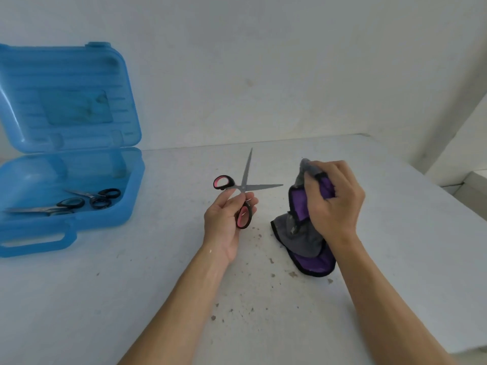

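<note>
Left hand (228, 222) pinches pink-handled scissors (243, 192) near the pivot, blades spread wide. Just right of it, right hand (333, 198) grips a grey-purple cloth (303, 227), bunched, its lower end touching the table (158, 272).

The blue case (79, 227) runs off left; the right hand (334, 201) partly covers the cloth (305, 238).

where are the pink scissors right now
Head view, centre: the pink scissors are held open in the left hand, just left of the purple-grey cloth in the right hand.

Bright, even, soft light; faint shadows; wide-angle bending at slightly blurred edges.
</note>
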{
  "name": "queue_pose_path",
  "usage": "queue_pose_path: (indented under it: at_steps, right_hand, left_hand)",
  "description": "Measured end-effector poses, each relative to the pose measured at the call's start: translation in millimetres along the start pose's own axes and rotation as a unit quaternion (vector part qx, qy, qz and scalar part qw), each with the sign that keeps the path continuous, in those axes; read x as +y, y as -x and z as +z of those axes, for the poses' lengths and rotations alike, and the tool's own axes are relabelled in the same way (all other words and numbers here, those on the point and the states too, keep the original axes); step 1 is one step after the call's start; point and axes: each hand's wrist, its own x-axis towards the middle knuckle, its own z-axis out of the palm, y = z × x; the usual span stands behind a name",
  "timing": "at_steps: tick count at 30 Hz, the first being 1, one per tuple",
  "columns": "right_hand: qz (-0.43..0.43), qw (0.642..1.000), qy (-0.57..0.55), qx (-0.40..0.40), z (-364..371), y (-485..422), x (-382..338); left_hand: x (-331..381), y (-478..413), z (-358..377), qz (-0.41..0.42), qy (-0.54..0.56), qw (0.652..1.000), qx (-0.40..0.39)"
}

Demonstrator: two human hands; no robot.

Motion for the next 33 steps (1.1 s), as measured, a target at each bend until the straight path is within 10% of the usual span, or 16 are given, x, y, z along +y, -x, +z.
queue_pose_path:
  at_steps: [16, 33]
  right_hand:
    - [-0.062, 0.964, 0.019, -0.258, 45, 34, -8]
    - [-0.108, 0.977, 0.039, -0.181, 43, 38, -18]
  left_hand:
    - [3, -4, -4, -0.014, 0.038, 0.999, -0.004]
    - [7, -6, -7, -0.014, 0.076, 0.997, 0.028]
